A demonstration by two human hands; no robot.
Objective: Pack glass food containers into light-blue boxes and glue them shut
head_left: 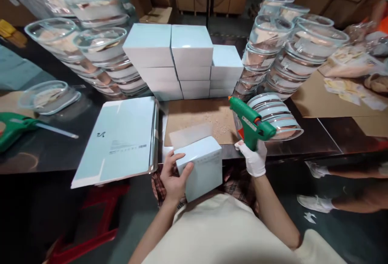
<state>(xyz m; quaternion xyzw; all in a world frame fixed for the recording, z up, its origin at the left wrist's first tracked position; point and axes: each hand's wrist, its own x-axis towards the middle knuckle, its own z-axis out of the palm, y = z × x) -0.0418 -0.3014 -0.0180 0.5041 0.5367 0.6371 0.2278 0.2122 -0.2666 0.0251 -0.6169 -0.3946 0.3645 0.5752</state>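
The left hand (173, 177) is wrapped around a small blue box (202, 167), held at the near edge of the table (318, 139). The right hand (254, 157), in a white glove, grips a green glue gun (250, 122) just beside the box. Stacked boxes (182, 60) and glass bowls (291, 50) sit behind.

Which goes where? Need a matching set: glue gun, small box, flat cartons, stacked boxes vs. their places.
Things:
1. glue gun
2. small box
3. flat cartons
4. stacked boxes

Places:
A. pile on the table, left of the cardboard sheet
B. in the gloved right hand
C. back of the table, between the glass bowl stacks
D. in the bare left hand, at the table edge

Pairs: 1-B, 2-D, 3-A, 4-C
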